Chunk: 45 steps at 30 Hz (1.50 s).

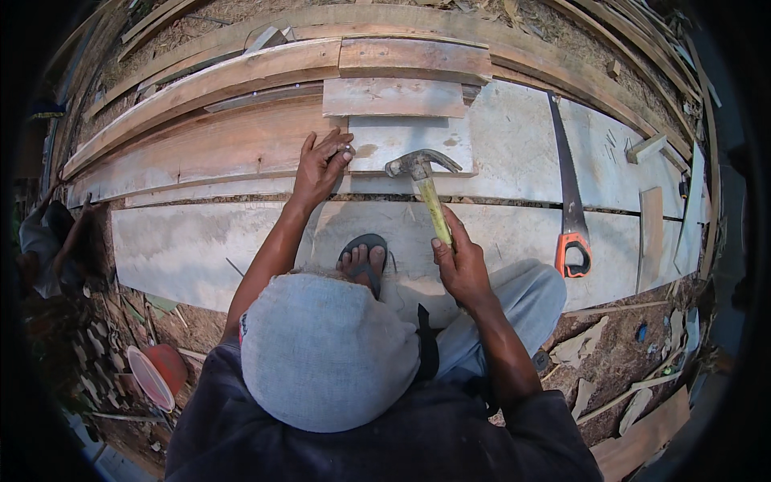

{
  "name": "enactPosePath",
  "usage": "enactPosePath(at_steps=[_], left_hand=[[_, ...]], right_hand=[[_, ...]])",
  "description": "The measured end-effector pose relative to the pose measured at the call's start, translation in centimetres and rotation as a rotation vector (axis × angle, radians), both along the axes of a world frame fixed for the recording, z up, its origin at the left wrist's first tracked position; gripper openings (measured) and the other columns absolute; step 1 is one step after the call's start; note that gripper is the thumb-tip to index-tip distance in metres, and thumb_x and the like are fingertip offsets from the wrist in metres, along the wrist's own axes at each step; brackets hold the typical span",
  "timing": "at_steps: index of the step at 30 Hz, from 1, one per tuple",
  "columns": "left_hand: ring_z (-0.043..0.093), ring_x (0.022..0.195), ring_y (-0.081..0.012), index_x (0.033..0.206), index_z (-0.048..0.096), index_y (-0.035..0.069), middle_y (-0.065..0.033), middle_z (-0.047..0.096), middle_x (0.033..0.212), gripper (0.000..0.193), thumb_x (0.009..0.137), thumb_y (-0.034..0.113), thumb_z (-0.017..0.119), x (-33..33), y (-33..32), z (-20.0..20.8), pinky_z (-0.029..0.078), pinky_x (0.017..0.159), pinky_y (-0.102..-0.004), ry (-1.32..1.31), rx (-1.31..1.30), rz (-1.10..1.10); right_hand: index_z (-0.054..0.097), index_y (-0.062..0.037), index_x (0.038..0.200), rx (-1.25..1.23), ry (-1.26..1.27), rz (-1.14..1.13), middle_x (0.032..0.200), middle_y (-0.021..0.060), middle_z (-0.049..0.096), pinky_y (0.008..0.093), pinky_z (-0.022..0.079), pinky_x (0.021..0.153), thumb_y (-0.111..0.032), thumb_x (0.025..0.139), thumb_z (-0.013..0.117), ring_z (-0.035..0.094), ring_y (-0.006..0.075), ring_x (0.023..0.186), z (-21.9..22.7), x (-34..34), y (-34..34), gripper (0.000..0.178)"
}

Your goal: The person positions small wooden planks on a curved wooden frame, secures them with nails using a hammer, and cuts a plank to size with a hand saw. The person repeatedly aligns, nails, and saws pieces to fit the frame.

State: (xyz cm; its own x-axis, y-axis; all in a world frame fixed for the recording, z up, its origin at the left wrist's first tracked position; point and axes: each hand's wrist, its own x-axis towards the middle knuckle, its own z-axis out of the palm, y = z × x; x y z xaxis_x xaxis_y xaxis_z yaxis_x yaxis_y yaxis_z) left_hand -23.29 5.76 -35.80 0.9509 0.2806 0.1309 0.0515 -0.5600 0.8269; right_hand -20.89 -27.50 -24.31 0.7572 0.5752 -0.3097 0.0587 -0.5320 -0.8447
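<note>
My right hand (464,261) is wrapped round the yellow-green handle of a claw hammer (430,193). The hammer's metal head hovers over the near edge of a short pale board (414,145). My left hand (321,165) rests on the end of a long reddish plank (209,145), where it meets the pale board. Its thumb and forefinger pinch something small, too hidden to name. Behind lie a short wood piece (393,98) and a long beam (201,76) with a shorter block (414,60) at its end.
A handsaw (572,193) with an orange handle lies at right on the pale work boards (514,241). Beyond it are loose nails (612,146) and a small wood block (646,149). A red bucket (161,373) tilts at lower left. Another person (52,241) crouches at far left.
</note>
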Motion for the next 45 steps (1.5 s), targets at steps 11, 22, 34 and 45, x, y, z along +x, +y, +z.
enactPosePath(at_steps=[11, 22, 34, 45], left_hand=[[0.046, 0.146, -0.0274, 0.119, 0.073, 0.01, -0.008, 0.07, 0.133, 0.026, 0.099, 0.024, 0.065, 0.3, -0.6, -0.1, 0.011, 0.125, -0.0564, 0.038, 0.122, -0.03], [0.046, 0.146, -0.0255, 0.111, 0.076, 0.013, -0.0049, 0.07, 0.132, 0.019, 0.096, 0.022, 0.068, 0.4, -0.7, -0.3, 0.01, 0.125, -0.0557, 0.012, 0.152, -0.022], [0.04, 0.15, -0.0278, 0.131, 0.066, 0.016, -0.0081, 0.059, 0.146, 0.046, 0.089, 0.032, 0.075, 0.2, 0.0, 0.7, 0.011, 0.127, -0.0557, 0.081, 0.244, -0.125], [0.036, 0.152, -0.023, 0.154, 0.047, 0.023, -0.0048, 0.04, 0.164, 0.089, 0.075, 0.029, 0.087, 0.0, -1.0, 0.2, 0.021, 0.126, -0.053, 0.167, 0.635, -0.117]], right_hand=[[0.039, -0.0083, 0.156, 0.157, -0.389, 0.073, 0.138, 0.0273, 0.06, 0.0457, 0.06, 0.081, -0.008, 0.099, 0.063, 0.069, 0.0454, 0.106, 2.3, 1.4, 5.1, 0.062], [0.035, -0.0114, 0.16, -0.122, -0.378, 0.22, 0.114, 0.0265, 0.07, 0.0434, 0.059, 0.075, -0.012, 0.102, 0.06, 0.073, 0.042, 0.09, 0.7, 1.9, 6.3, 0.063], [0.033, -0.0158, 0.161, -0.102, -0.178, 0.111, 0.11, 0.0273, 0.071, 0.049, 0.057, 0.077, -0.018, 0.103, 0.058, 0.071, 0.0467, 0.091, -0.7, 1.3, 4.4, 0.063], [0.023, -0.0214, 0.164, 0.352, 0.4, -0.779, 0.072, -0.0005, 0.047, 0.0253, 0.044, 0.046, -0.02, 0.111, 0.045, 0.046, 0.0083, 0.053, -1.7, 1.1, -4.0, 0.057]])
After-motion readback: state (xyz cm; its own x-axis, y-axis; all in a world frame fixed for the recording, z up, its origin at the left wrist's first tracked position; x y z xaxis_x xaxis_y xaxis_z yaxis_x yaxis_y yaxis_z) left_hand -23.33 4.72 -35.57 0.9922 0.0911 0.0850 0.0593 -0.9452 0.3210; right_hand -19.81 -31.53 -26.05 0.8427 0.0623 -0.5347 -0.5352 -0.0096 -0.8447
